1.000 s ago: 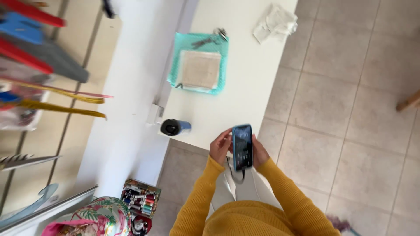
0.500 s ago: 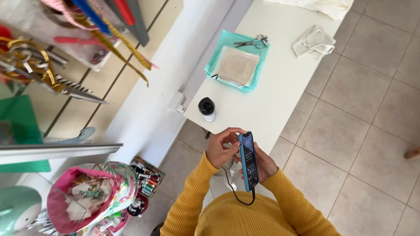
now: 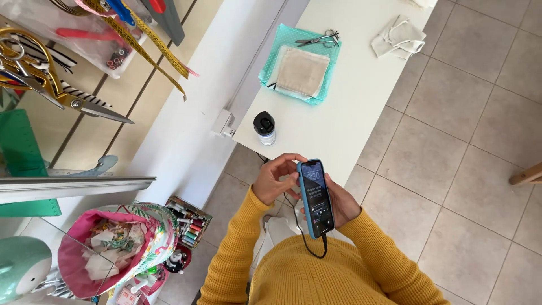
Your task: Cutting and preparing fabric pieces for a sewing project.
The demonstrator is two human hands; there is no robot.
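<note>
- Head view: the right hand (image 3: 341, 204) cradles a blue-cased phone (image 3: 315, 196) from beneath, fingers wrapped on its back and edge, screen lit and facing up.
- The phone's long axis runs away from the body toward the white table (image 3: 361, 96), slightly tilted; a dark cable (image 3: 309, 244) hangs from its near end.
- The left hand (image 3: 275, 178) lies just beside the phone's left edge, fingers curled and slightly apart, fingertips at the upper corner, touching or nearly so.
- A small bottle (image 3: 264, 127) stands near the table's edge; scissors (image 3: 319, 39) lie on folded cloth (image 3: 300, 69) farther off.
</note>
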